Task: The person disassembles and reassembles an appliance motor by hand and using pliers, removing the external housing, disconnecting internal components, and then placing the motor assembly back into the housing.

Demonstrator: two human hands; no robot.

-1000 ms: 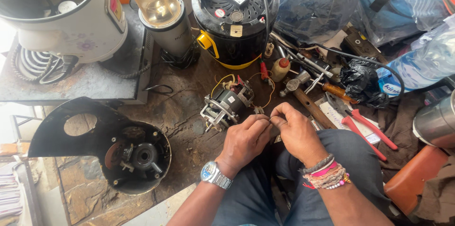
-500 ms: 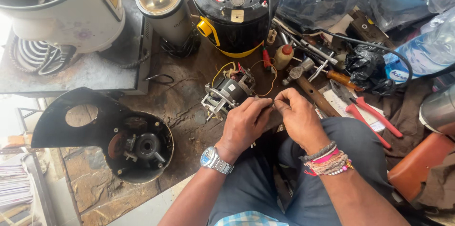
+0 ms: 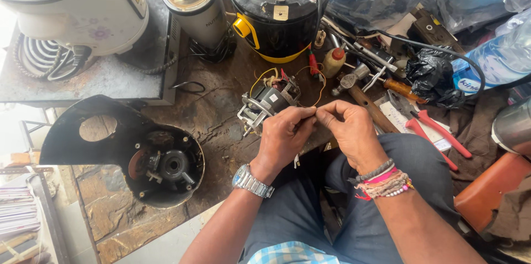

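Fingertips of your left hand [image 3: 285, 134] and right hand [image 3: 347, 128] meet at the front edge of the tabletop [image 3: 213, 125], pinched together on a thin wire [image 3: 311, 110] that runs back to the small electric motor [image 3: 268, 101] lying just beyond your knuckles. Both hands are closed narrow around that wire. Behind the motor stands a black appliance base [image 3: 276, 9]. To your left lies a black housing [image 3: 130, 156]; red-handled pliers [image 3: 437, 131] rest to your right.
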